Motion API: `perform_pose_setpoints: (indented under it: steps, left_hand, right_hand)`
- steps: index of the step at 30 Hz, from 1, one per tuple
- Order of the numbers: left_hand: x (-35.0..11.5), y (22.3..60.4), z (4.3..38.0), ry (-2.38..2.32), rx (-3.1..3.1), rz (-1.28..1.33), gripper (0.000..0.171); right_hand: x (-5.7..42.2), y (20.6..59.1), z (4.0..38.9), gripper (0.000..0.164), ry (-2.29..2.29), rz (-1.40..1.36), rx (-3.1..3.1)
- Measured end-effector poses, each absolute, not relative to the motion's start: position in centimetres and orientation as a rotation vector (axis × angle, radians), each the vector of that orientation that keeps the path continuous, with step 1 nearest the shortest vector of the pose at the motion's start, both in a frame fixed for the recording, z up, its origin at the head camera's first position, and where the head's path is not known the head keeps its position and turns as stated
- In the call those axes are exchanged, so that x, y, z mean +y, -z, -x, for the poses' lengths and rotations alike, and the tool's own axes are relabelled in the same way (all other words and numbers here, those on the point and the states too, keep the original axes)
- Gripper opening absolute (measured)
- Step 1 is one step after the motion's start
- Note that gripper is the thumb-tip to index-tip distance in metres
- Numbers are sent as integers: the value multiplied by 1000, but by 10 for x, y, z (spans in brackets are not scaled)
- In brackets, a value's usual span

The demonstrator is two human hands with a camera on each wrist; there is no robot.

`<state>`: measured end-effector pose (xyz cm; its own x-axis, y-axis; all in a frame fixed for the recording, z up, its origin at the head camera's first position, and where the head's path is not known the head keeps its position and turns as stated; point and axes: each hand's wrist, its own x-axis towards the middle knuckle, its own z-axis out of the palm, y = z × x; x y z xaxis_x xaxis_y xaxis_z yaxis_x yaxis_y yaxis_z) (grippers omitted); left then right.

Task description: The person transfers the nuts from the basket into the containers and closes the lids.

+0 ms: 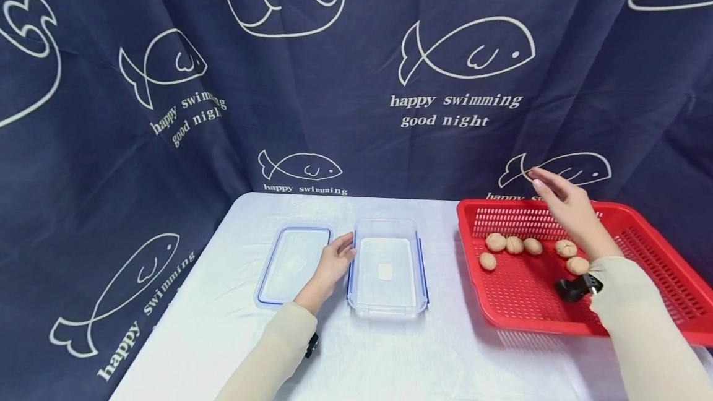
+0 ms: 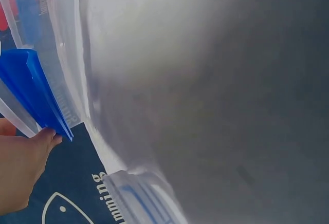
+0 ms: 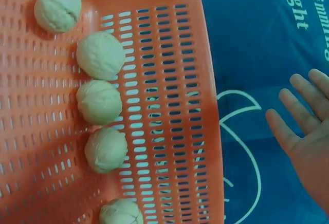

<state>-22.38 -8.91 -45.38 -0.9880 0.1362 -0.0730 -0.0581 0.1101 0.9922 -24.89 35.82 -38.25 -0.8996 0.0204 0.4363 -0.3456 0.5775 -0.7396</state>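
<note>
My left hand (image 1: 334,258) is at the left side of a clear plastic food container (image 1: 384,308) with blue side clips. In the left wrist view its fingertips pinch the container's edge by a blue clip (image 2: 36,88). The container stands lidless, with a small white label on its bottom. My right hand (image 1: 574,209) is raised over the back of a red plastic basket (image 1: 535,320), fingers extended and holding nothing. Several walnuts (image 1: 515,245) lie in the basket, most along its back wall. The right wrist view shows walnuts (image 3: 100,54) apart from the spread fingers.
The container's clear lid (image 1: 298,265) with a blue seal lies flat to the left, beside the left forearm. All stand on a table with a white cloth (image 1: 223,314). A dark blue curtain (image 1: 356,91) with fish drawings hangs right behind the table's back edge.
</note>
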Motion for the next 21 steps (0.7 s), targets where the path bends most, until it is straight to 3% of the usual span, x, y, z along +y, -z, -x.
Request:
perform_pose_setpoints:
  steps: [21]
  left_hand:
    - [-91,474,235,-2026,2226,-49,45]
  right_hand:
    - [406,398,232,41,-1404,-118,-2524]
